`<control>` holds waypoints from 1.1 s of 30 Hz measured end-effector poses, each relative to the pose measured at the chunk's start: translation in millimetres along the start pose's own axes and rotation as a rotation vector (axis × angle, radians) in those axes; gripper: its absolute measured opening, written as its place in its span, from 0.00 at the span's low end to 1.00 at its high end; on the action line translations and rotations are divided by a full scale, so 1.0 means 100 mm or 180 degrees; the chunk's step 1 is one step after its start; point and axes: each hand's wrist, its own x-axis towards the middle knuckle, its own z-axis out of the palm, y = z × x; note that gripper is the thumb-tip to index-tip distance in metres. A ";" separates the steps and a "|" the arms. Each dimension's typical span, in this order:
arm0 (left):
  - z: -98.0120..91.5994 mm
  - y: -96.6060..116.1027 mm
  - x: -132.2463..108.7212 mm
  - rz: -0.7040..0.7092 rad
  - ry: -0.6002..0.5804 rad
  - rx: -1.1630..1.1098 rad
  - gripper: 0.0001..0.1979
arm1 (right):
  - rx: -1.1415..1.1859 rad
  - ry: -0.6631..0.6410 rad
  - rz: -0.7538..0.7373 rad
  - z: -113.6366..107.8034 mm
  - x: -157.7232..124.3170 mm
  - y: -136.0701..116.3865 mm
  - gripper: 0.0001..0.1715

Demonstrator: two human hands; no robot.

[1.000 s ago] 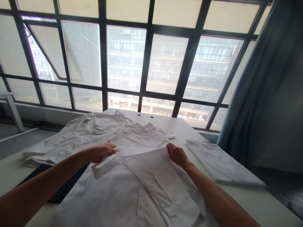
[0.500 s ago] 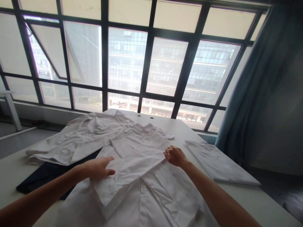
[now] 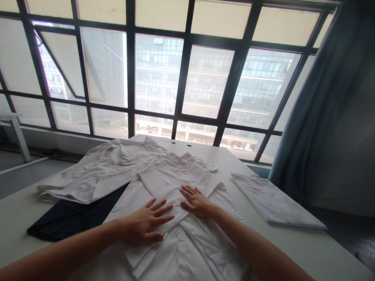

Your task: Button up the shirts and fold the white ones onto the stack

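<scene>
A white button-up shirt (image 3: 177, 244) lies spread on the table before me, its collar toward the window and its sleeves folded across the front. My left hand (image 3: 146, 222) rests on the left part of the shirt, palm down with the fingers spread. Flat on the sleeve cloth near the shirt's middle lies my right hand (image 3: 195, 201), fingers stretched out. Neither hand grips the cloth. The palms hide the fabric beneath them.
Another white shirt (image 3: 102, 168) lies rumpled at the left, partly over a dark navy folded cloth (image 3: 73, 216). On the right sits a folded white garment (image 3: 281, 203). The white table (image 3: 316, 249) reaches toward a large window; a blue-grey curtain (image 3: 307, 128) hangs at right.
My right hand has let go of the sleeve edge, moved left and flattened on the shirt. My left hand has moved right and spread its fingers on the cloth.
</scene>
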 end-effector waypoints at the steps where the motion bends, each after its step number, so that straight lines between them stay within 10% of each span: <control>1: -0.01 0.07 -0.02 -0.0007 -0.0026 -0.0024 0.33 | -0.0016 -0.0019 -0.0018 -0.02 -0.04 -0.01 0.43; 8: -0.18 0.26 0.09 0.0015 0.0302 -0.0240 0.28 | -0.0114 0.0662 -0.0027 -0.09 -0.11 0.07 0.33; 17: -0.02 -0.20 0.27 -0.0120 -0.0017 -0.0015 0.35 | -0.0558 0.0281 0.1828 -0.12 0.07 1.26 0.38; 23: 0.00 -0.21 0.27 -0.0031 0.0192 -0.0072 0.35 | -0.0654 0.0413 0.1302 -0.17 0.58 1.31 0.40; 33: -0.09 -0.34 0.36 -0.0073 0.0125 -0.0144 0.36 | -0.0661 0.0481 0.2112 -0.25 1.06 1.80 0.40</control>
